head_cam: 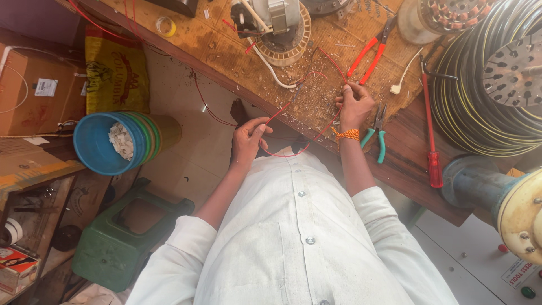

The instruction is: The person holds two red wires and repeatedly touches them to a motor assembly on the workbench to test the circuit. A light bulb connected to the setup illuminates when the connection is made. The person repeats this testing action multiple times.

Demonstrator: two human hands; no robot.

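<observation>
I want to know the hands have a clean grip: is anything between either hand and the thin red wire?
Nothing visible. The left hand pinches the thin red wire directly, and the right hand grips it at the wooden workbench. The teal-handled pliers lie beside the right wrist, apart.

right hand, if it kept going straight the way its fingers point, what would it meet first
The right hand, pinching the red wire, points up the wooden bench. The first thing in that line looks like the red-handled pliers, just beyond the fingertips, though depth is hard to judge from above.
</observation>
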